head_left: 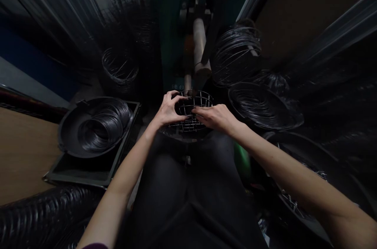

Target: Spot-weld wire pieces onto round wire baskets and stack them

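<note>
A round wire basket (203, 99) with a grid of thin metal rods sits in front of my lap, below the arm of a machine (200, 41). My left hand (169, 110) grips its left side, thumb and fingers curved over the wires. At the near right part of the rim, my right hand (216, 117) has its fingers closed on the basket. Its fingertips are partly hidden among the wires. Whether a small piece lies between them cannot be made out in the dim light.
On the left, a dark pan (69, 135) with wire rings (103, 125) stands on a crate (79, 176). Stacked rings (44, 213) lie below it. To the right are a hanging ring bundle (238, 44), a bowl of rings (253, 101) and a larger tub (332, 154).
</note>
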`<state>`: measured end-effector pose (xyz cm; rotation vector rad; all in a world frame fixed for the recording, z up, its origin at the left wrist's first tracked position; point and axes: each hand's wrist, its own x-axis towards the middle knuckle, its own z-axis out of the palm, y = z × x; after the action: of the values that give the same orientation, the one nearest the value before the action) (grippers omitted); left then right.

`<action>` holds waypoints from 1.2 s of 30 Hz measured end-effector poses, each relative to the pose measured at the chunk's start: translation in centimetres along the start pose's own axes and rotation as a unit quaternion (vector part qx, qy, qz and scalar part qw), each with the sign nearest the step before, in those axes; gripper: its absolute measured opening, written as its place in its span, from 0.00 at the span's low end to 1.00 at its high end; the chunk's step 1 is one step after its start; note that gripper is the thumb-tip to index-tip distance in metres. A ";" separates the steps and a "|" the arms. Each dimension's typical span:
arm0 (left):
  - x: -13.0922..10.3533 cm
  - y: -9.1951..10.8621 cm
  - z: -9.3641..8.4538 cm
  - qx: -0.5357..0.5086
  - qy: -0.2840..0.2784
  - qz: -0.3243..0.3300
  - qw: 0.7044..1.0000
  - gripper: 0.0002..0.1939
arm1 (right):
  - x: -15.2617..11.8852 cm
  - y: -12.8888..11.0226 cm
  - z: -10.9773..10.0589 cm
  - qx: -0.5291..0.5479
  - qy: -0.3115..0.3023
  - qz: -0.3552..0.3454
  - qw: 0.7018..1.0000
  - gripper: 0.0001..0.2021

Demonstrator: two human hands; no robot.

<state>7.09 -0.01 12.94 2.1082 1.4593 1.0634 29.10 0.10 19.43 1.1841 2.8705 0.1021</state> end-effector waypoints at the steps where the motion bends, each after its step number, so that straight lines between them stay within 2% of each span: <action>1: 0.1 -0.1 -0.1 -0.003 -0.005 -0.004 1.000 0.34 | 0.1 0.0 -0.1 0.006 -0.002 0.004 1.000 0.16; 6: 0.4 -0.2 -0.4 -0.047 -0.020 -0.012 0.999 0.33 | -0.1 -0.2 0.0 0.035 0.007 0.028 0.999 0.15; 11: 1.4 -0.3 -0.6 -0.039 -0.005 -0.026 0.999 0.34 | -0.9 -0.2 1.8 0.058 0.118 0.095 0.987 0.13; 15: 2.7 -0.5 -0.8 -0.016 -0.008 -0.040 0.999 0.34 | -0.2 0.3 2.6 0.063 0.159 0.146 0.974 0.11; 22: 4.0 -1.4 -0.8 -0.027 -0.010 -0.022 0.999 0.33 | 1.2 1.2 2.6 0.127 0.179 0.171 0.960 0.09; 28: 6.0 -2.2 -1.4 -0.024 -0.016 -0.048 0.998 0.33 | 3.2 1.9 2.7 0.179 0.197 0.199 0.943 0.08; 36: 6.6 -2.8 -1.9 -0.012 -0.017 -0.049 0.999 0.34 | 4.3 2.4 3.6 0.203 0.244 0.178 0.932 0.06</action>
<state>5.11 6.85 14.76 2.0068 1.5101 0.9982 27.90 5.02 16.00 2.0108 3.1374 -0.2375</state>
